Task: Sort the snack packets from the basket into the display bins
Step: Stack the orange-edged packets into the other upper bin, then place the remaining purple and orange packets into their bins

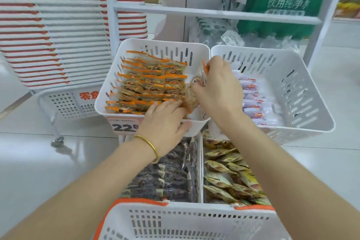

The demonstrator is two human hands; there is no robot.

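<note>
Shop floor, white shelving behind: my right hand pinches an orange-edged packet at the upper-left bin, left hand flat on its row; slotting in probably comes next.

Bright, even lighting with faint shadows; soft glare on the floor, near left. Wide-angle bowing at the edges; far shelf and near snack packets blurred.

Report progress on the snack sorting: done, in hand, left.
Done: the upper left bin holds neat rows of orange-edged packets. In hand: the right hand pinches a loose packet over that bin's right side while the left hand presses on the rows. Left: the inside of the basket is out of view, so what remains cannot be told.
</note>
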